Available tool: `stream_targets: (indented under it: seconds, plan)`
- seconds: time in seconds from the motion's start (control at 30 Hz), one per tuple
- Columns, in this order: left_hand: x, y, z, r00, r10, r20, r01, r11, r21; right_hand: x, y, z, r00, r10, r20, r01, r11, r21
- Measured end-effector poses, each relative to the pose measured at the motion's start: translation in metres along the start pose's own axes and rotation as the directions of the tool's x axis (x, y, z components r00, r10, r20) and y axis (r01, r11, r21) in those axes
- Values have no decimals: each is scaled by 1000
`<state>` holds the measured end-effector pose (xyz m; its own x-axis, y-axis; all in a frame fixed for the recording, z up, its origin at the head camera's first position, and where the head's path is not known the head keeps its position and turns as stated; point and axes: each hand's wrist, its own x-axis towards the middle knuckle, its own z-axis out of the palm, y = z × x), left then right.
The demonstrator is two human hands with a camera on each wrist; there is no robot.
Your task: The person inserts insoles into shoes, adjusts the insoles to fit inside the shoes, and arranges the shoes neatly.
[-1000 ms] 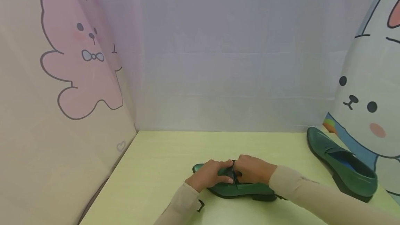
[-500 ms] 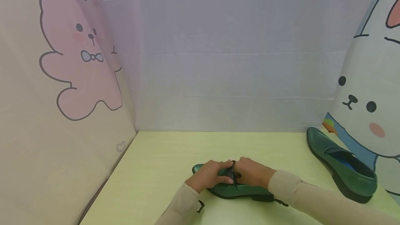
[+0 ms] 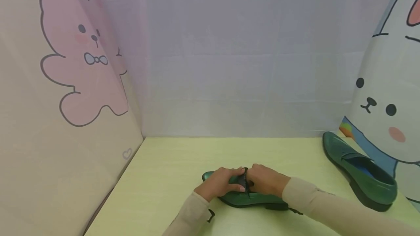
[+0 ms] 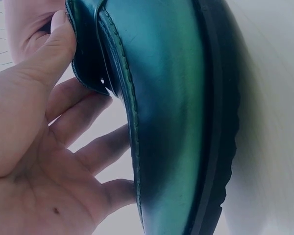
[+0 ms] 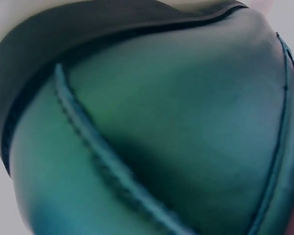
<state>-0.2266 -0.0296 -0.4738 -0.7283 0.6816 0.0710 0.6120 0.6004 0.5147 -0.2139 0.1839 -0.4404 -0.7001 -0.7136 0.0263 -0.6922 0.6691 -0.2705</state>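
Note:
A green leather loafer [image 3: 242,201] lies sideways on the table, its toe to the left in the head view. My left hand [image 3: 221,183] reaches over its front part and holds the raised tongue, the thumb against it and fingers on the far side. In the left wrist view the left hand [image 4: 54,142] is spread along the stitched upper, with the thumb on the dark tongue flap [image 4: 85,46]. My right hand [image 3: 265,179] is curled at the shoe's opening, against the tongue; its fingertips are hidden. The heel of the loafer [image 5: 186,107] fills the right wrist view.
A second green loafer [image 3: 359,172] rests at the table's right edge, toe towards the back. Pale hanging cloths with cartoon rabbits [image 3: 86,57] enclose the yellow-green table [image 3: 170,163] at the back and sides.
The right hand and forearm have shifted very slightly at the opening. Left hand and shoe stay in place, with only a small drift of the head view.

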Motion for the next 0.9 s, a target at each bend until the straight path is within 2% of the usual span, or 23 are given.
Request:
stream_targets:
  seconds: [0.23, 0.5, 0.7, 0.9]
  plan:
    - [0, 0, 0, 1000, -18, 13, 18, 1000, -14, -1, -11, -5, 999, 43, 19, -40, 990, -135]
    - [0, 1, -1, 999, -35, 17, 35, 999, -8, -1, -10, -6, 999, 44, 26, -42, 997, -62]
    - [1, 1, -2, 999, -31, 14, 32, 999, -15, -3, -11, -7, 999, 46, 24, -45, 998, -50]
    - [1, 1, -1, 998, -63, 21, 63, 997, -32, -2, -7, -4, 998, 56, 22, -55, 997, -47]
